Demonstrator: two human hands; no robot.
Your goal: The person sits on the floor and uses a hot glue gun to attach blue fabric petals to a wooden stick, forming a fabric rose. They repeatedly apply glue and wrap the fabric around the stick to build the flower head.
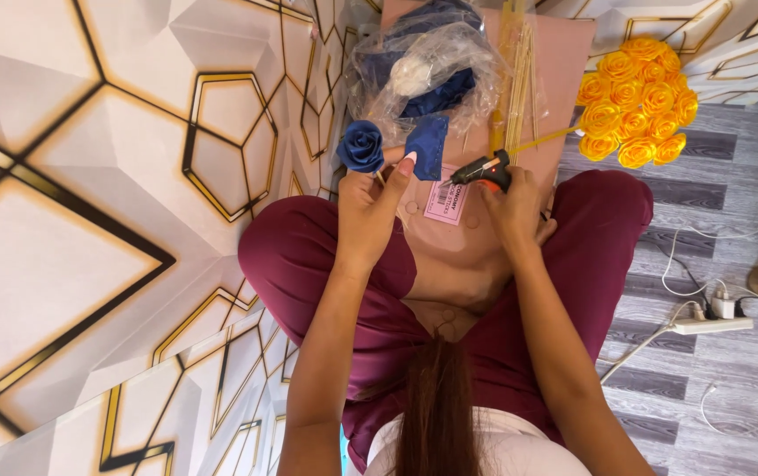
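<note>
My left hand (pixel 370 204) holds a dark blue fabric rose (pixel 360 145) on a thin stick, and its fingers also pinch a flat blue fabric piece (pixel 428 145) beside the rose. My right hand (pixel 513 211) grips a black glue gun (pixel 483 169) with an orange trigger, its nozzle pointing left toward the blue piece. Both hands work above a pink board (pixel 564 62) resting on my lap, between my maroon-clad legs.
A clear plastic bag (pixel 427 66) with blue fabric and a bundle of thin wooden sticks (pixel 516 79) lie on the board. A bunch of yellow fabric roses (pixel 636 101) sits to the right. A white power strip (pixel 712 325) and cables lie on the grey floor. Patterned wall at left.
</note>
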